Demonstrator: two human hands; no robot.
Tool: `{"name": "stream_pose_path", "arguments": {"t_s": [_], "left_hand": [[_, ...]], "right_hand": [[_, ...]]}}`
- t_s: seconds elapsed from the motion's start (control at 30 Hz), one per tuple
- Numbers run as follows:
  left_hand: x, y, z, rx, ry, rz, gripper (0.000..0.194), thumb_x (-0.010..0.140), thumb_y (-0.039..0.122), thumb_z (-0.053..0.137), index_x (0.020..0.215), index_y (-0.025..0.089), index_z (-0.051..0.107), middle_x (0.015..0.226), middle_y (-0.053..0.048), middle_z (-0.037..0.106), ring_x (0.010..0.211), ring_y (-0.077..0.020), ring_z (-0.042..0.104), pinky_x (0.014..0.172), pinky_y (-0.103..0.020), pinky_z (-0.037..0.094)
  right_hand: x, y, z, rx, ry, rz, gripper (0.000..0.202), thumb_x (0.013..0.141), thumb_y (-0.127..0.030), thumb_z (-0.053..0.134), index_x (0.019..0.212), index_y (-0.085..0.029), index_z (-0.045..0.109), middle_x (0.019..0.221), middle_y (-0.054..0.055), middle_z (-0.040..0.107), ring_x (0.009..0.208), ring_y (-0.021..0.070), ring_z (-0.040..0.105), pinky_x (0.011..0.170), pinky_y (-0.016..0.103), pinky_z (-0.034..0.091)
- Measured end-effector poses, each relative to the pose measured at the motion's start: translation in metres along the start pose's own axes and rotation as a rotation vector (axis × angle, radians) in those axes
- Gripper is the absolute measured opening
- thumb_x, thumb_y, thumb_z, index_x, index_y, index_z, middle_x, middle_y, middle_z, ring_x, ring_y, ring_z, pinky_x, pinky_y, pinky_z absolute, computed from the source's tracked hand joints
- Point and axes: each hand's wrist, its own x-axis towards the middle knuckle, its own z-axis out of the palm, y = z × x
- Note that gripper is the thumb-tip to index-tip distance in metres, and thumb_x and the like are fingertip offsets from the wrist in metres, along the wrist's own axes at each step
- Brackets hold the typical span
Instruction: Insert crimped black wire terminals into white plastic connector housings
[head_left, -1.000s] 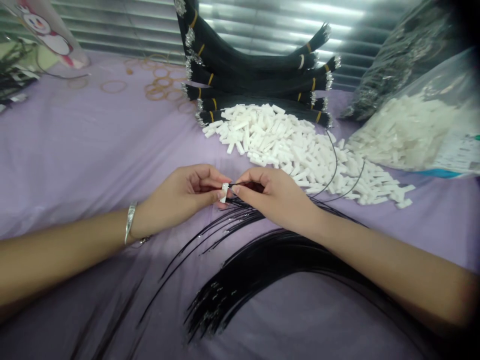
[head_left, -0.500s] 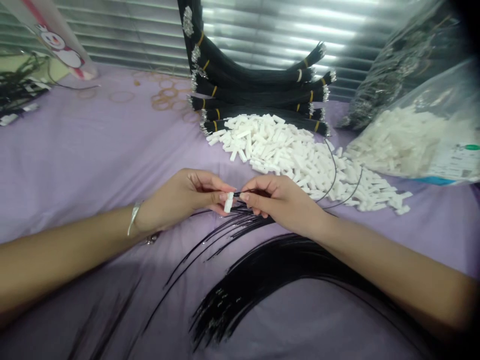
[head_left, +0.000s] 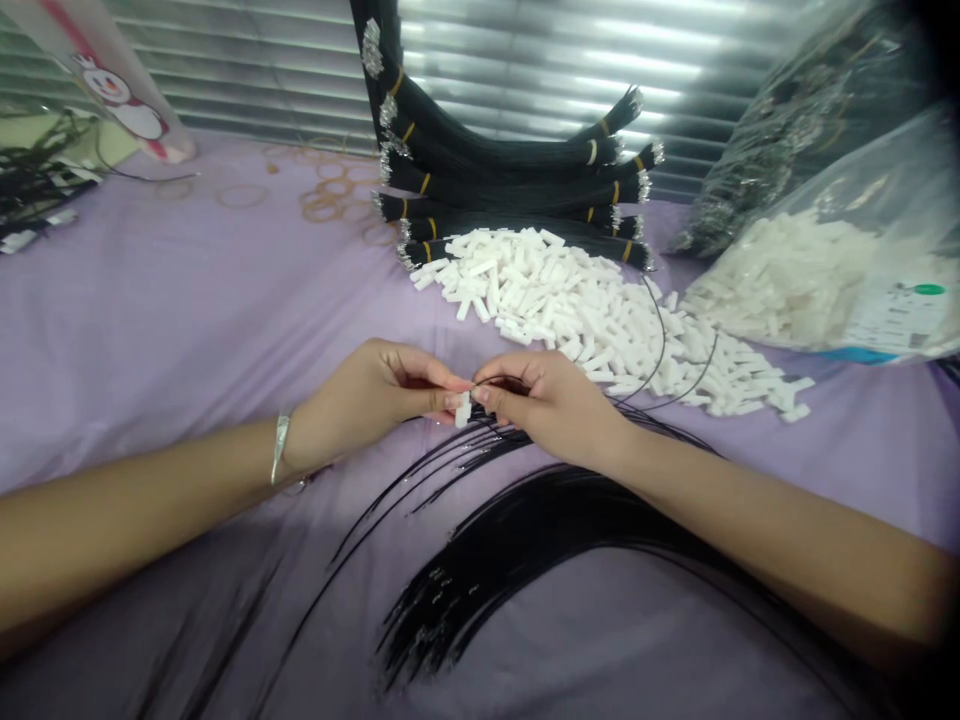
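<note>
- Right hand (head_left: 559, 400) now sits closer to the white connector (head_left: 463, 411) than in the previous frame; the short gap between them is nearly closed.
- Left-hand state: fingers of the left hand (head_left: 382, 385) pinch the connector, tilted, above the bench (head_left: 202, 290).
- Right-hand state: thumb and fingers close on a black wire (head_left: 499, 378), which arches over the hand.
- Step in hand, as judged: seating the wire end in the connector. Fingertips hide the entry; insertion depth cannot be told.
- Next move, as judged: hold the connector steady, keep the wire in line and push without bending it.
- Front limit: loose wires (head_left: 416, 462) and a thick wire bundle (head_left: 540, 510) lie below the hands; avoid dragging them.
- Rear limit: the connector heap (head_left: 555, 290) lies just beyond the right hand, with banded bundles (head_left: 517, 170) behind.
- Widest room: purple cloth extends leftward, up to the rubber bands (head_left: 321, 208).
- Near bench edge: not visible.
</note>
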Motion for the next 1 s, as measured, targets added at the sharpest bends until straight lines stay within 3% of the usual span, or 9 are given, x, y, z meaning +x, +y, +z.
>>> {"name": "stream_pose_path", "arguments": {"t_s": [0.47, 0.63, 1.0], "left_hand": [[0.002, -0.004, -0.01, 0.033, -0.083, 0.037, 0.019, 0.075, 0.024, 0.068, 0.092, 0.015, 0.067, 0.084, -0.002, 0.07, 0.075, -0.009, 0.065, 0.072, -0.015, 0.053], [0.002, -0.006, -0.01, 0.099, -0.029, 0.019, 0.02, 0.069, 0.02, 0.073, 0.087, 0.014, 0.068, 0.084, -0.003, 0.071, 0.075, -0.0086, 0.065, 0.071, -0.013, 0.052], [0.0, -0.004, -0.002, 0.145, 0.053, 0.024, 0.019, 0.063, 0.019, 0.076, 0.081, 0.015, 0.071, 0.076, -0.001, 0.071, 0.07, -0.0088, 0.065, 0.069, -0.014, 0.052]], "right_hand": [[-0.001, 0.0, -0.006, 0.002, 0.002, 0.119, 0.017, 0.082, -0.034, 0.054, 0.081, -0.018, 0.06, 0.059, -0.003, 0.054, 0.053, 0.0086, 0.051, 0.049, 0.021, 0.042], [0.0, -0.003, -0.005, -0.119, -0.003, 0.043, 0.017, 0.085, -0.028, 0.05, 0.08, -0.016, 0.061, 0.061, -0.004, 0.054, 0.054, 0.0068, 0.048, 0.051, 0.02, 0.037], [-0.001, -0.009, 0.002, -0.121, 0.025, -0.034, 0.012, 0.083, -0.018, 0.051, 0.077, -0.011, 0.059, 0.06, -0.004, 0.049, 0.054, 0.0051, 0.04, 0.051, 0.019, 0.032]]}}
